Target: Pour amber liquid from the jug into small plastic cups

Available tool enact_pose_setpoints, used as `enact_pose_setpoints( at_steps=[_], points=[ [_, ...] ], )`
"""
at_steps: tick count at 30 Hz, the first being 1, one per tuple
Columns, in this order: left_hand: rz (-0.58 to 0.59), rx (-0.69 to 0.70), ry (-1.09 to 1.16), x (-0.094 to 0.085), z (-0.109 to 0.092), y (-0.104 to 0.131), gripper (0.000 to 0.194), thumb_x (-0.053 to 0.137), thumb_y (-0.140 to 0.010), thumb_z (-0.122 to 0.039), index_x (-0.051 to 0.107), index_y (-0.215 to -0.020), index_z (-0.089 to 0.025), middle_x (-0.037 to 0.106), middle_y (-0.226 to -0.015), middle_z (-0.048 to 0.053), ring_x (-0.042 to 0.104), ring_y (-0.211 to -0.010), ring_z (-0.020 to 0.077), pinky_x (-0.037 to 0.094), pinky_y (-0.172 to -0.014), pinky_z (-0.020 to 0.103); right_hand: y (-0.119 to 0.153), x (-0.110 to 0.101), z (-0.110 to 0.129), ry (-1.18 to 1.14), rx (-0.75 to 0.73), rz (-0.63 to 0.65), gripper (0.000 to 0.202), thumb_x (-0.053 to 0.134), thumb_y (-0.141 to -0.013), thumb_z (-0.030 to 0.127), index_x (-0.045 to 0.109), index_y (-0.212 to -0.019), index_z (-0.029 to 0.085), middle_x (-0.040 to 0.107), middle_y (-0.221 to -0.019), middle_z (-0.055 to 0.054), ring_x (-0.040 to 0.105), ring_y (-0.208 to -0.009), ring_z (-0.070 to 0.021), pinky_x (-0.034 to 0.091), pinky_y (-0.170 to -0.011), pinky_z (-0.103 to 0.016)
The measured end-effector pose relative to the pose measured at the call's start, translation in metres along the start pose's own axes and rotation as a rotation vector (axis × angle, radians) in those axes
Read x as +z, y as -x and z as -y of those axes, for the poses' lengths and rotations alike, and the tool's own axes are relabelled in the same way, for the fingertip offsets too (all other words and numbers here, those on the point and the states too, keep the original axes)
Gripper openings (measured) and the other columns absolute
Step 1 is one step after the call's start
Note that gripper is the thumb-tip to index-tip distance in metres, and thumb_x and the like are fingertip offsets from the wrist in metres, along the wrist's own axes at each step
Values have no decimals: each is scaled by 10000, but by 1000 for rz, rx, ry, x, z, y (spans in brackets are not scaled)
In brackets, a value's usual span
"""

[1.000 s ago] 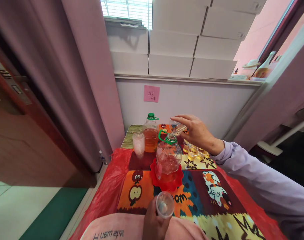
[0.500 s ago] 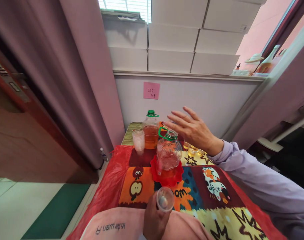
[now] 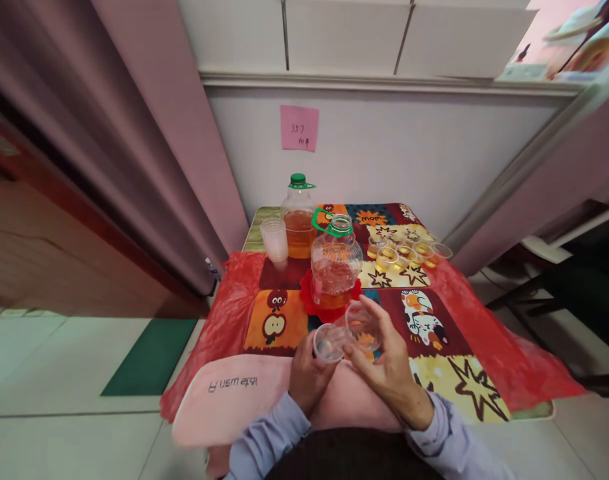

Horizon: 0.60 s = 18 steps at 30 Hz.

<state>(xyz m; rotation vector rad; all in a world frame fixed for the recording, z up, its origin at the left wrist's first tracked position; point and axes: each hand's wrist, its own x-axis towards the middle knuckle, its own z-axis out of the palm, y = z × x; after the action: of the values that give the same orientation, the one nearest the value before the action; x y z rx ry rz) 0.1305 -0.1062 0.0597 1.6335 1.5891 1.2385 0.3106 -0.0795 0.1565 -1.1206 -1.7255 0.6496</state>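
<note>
My left hand is closed around a clear plastic cup above the near side of the table. Beside it, my right hand grips a second clear cup, tilted with its mouth facing away from me; the two cups touch or nearly touch. Just beyond them, an uncapped round jug with a green handle stands on a red scalloped dish, amber liquid low inside it. A capped jug of amber liquid stands behind, with a stack of cups at its left.
Several cups of yellow liquid stand at the table's right rear. A patterned cloth and red plastic sheeting cover the table, with a pink cloth at the near edge. A dark chair is at right.
My right hand has come down from beside the open jug's mouth to the front and now holds a cup next to the left one. The view has tilted downward.
</note>
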Motion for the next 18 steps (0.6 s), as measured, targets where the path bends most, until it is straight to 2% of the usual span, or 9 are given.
enact_pose_setpoints(
  at_steps=[3,5,7,9,11,14,16,18],
  points=[
    [-26,9,-5,0,4,2,554,748,-889,-512,686,-1333,-186,782,-1273,156,756,-1177,303,608,-1048,478,8,14,-13,161,-181,83,841,688,-963,397,292,-1701,333,639,-1542,-173,667,-1390,-398,605,-1120,-623],
    [-44,11,1,0,8,2,563,744,-892,-551,690,-1314,-183,791,-1244,157,773,-1130,305,630,-1003,476,15,23,-23,270,-268,188,892,678,-969,466,246,-1730,291,611,-1584,-191,628,-1435,-422,561,-1158,-664],
    [-43,20,9,-1,12,1,561,726,-903,-579,693,-1301,-185,797,-1232,158,782,-1111,311,641,-982,480,21,27,-32,335,-302,257,965,662,-972,573,193,-1749,244,567,-1631,-208,587,-1475,-439,518,-1189,-691],
    [-35,31,8,-1,16,0,564,741,-892,-585,694,-1289,-188,800,-1225,160,787,-1108,318,644,-978,481,21,24,-37,339,-304,239,988,618,-980,665,177,-1753,235,547,-1651,-205,566,-1497,-431,508,-1205,-675],
    [-41,20,-8,-1,18,-2,543,767,-875,-563,697,-1266,-192,806,-1204,156,792,-1098,320,646,-971,469,14,11,-43,312,-279,141,931,576,-994,705,234,-1739,264,556,-1649,-186,567,-1501,-409,516,-1207,-642],
    [-70,-16,-37,0,19,-3,497,776,-868,-521,701,-1241,-202,812,-1183,142,797,-1085,312,650,-955,442,-13,-20,-68,313,-133,-137,724,621,-1012,609,450,-1636,284,630,-1571,-181,611,-1454,-386,505,-1206,-629],
    [-76,-35,-41,1,17,-4,517,781,-861,-514,696,-1263,-201,808,-1208,140,793,-1102,311,647,-955,430,-38,-45,-102,305,40,-326,579,699,-978,534,610,-1484,265,706,-1461,-183,667,-1373,-377,507,-1186,-630],
    [-66,-59,-41,1,15,-4,530,774,-864,-513,691,-1280,-196,807,-1209,139,791,-1105,310,646,-951,425,-65,-69,-145,177,239,-470,552,753,-901,565,684,-1318,210,783,-1292,-175,752,-1190,-349,585,-1081,-577]
  ],
)
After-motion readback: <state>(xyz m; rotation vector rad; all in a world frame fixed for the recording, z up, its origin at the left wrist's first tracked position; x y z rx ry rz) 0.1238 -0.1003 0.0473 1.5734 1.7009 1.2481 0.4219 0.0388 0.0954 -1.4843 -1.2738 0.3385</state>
